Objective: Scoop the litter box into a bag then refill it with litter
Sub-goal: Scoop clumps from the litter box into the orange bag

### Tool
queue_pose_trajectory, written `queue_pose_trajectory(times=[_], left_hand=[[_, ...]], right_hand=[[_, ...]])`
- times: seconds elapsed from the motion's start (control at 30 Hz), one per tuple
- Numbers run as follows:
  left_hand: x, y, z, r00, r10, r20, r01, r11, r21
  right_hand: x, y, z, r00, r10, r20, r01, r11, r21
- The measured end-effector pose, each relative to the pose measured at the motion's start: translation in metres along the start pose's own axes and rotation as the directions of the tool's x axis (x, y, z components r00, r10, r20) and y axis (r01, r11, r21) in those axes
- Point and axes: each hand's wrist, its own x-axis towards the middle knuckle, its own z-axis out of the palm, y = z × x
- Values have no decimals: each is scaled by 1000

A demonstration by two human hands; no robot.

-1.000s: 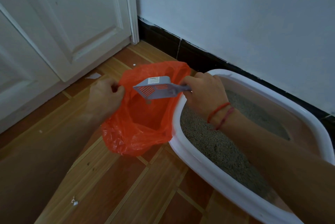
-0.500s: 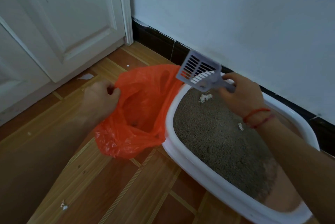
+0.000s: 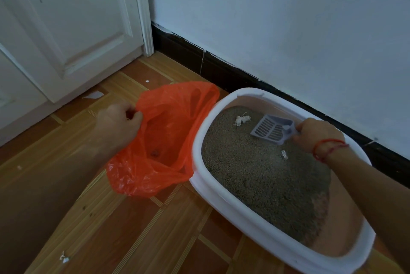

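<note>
Sensibly, right hand (image 3: 317,135) grips the light, stiff-looking grey slotted plastic scoop (image 3: 271,129) by its handle; left hand (image 3: 117,125) pinches the rim of the limp orange plastic bag (image 3: 164,138).

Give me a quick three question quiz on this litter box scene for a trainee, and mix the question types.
1. True or false: the scoop is above the orange bag.
2. The left hand grips: A) the bag's rim, B) a broom, C) a doorknob.
3. Fill in: the right hand holds the scoop by its ___.
Key: 1 false, it is inside the litter box; 2 A; 3 handle.
</note>
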Motion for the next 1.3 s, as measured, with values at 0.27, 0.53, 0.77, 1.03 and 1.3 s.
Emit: queue_pose_trajectory(times=[0.27,0.53,0.77,1.03,1.3], left_hand=[[-1,2,3,1000,-3,-3,3,1000,3],[4,-8,7,1000,-23,-18,23,1000,10],[4,-9,12,999,-49,-14,49,999,18],[4,-9,19,999,-50,-17,50,998,32],[2,-14,18,999,-49,5,49,998,25]], right_hand=[[14,-22,1,999,38,7,-38,997,-60],[38,-51,24,999,-48,-3,48,999,-12],[43,-78,27,1000,-4,-17,4,1000,22],[41,-78,71,986,118,121,-161,871,464],[20,-58,66,996,86,37,-89,759,645]])
